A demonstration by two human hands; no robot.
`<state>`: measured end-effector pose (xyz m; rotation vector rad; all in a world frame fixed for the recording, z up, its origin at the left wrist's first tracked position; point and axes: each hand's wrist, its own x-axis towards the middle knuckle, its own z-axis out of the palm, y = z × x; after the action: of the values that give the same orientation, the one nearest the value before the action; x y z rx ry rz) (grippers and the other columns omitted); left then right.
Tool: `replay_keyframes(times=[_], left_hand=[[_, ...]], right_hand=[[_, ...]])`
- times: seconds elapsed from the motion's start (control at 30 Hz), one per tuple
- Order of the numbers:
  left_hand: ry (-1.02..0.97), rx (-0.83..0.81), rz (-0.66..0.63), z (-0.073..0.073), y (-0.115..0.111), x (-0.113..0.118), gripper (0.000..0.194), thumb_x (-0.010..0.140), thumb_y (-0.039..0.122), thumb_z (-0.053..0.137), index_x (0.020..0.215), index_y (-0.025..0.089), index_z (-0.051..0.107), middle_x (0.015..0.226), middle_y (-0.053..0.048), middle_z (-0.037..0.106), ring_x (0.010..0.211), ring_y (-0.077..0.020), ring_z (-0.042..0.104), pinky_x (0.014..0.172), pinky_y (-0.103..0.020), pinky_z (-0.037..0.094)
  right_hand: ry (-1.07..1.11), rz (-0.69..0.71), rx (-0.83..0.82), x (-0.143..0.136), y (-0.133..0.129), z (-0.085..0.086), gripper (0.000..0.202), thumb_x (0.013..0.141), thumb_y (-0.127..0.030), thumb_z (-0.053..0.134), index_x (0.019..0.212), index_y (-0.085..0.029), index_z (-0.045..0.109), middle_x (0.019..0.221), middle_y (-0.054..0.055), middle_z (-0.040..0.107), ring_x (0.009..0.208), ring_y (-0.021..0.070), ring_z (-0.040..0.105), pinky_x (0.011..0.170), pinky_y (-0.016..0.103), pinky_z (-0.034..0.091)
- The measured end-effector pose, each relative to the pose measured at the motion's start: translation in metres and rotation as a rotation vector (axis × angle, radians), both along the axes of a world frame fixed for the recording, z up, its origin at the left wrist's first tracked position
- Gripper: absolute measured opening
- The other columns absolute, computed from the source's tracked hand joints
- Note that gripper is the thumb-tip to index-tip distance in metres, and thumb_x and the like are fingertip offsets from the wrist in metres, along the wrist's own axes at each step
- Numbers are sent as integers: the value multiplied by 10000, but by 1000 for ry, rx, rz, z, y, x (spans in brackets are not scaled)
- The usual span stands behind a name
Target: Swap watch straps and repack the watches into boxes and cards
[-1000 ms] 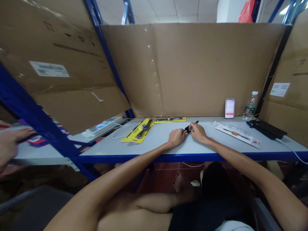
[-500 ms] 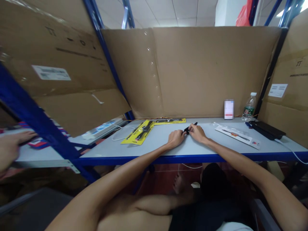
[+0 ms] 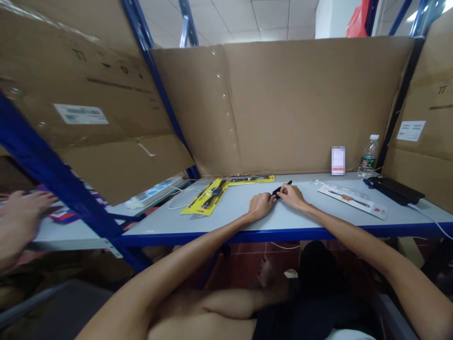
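Observation:
A slim black tool [image 3: 276,191], its kind too small to make out, is at the middle of the grey-white tabletop [image 3: 226,215]. My left hand [image 3: 261,206] has its fingers closed round the near end. With bent, pinching fingers, my right hand [image 3: 292,195] grips it close beside; a dark tip sticks out beyond those fingers. To the left lies a yellow card [image 3: 208,196] with a black tool on it, and behind it another yellow card [image 3: 252,179]. On the right is a white card [image 3: 350,202] bearing a long, dark-handled tool, next to clear plastic wrapping.
A phone [image 3: 338,161] leans against the cardboard back wall [image 3: 300,104]. Near it stand a water bottle [image 3: 368,157] and a black device [image 3: 398,189] with a white cable. A power strip [image 3: 155,191] lies left, beyond which another person's hand [image 3: 24,219] shows past the blue post [image 3: 71,184].
My hands keep hold of the black tool and have barely moved. The whole view has shifted slightly. At the left, the other person's hand has changed position.

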<state>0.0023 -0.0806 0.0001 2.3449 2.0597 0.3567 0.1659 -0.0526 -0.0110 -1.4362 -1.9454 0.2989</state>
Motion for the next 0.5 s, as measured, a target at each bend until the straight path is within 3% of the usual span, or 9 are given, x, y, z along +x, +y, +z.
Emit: replay_keyframes(times=[0.07,0.2,0.37,0.5], left_hand=[[0,1,-7,0,0,0,456,1048,459,386,1077,209,767,1141,-158,761,1071,-284,703,815,-318,452],[-22,-10,-3,0,0,-1,447,1048,446,383,1073,211,763,1133,-155,763,1062,-287,706,801,-320,450],[-17,-11,8,2,2,0,455,1046,450,382,1062,205,765,1151,-155,760,1074,-290,704,798,-319,450],[-13,-7,11,1,1,1,468,1044,462,381,1065,201,769,1151,-158,760,1074,-290,705,802,-320,455]], right_hand=[[-1,25,2,1,1,-1,58,832,-202,669,877,-238,659,834,-8,724,790,173,628,647,256,348],[-1,51,89,2,0,-3,344,759,-22,580,1020,-236,649,954,-2,736,850,165,633,667,251,355],[-54,64,104,1,-4,-2,112,822,-181,676,919,-235,662,950,9,732,820,171,623,653,260,342],[-74,33,69,-1,-5,-1,66,896,-310,676,924,-251,672,867,3,736,806,177,635,639,260,316]])
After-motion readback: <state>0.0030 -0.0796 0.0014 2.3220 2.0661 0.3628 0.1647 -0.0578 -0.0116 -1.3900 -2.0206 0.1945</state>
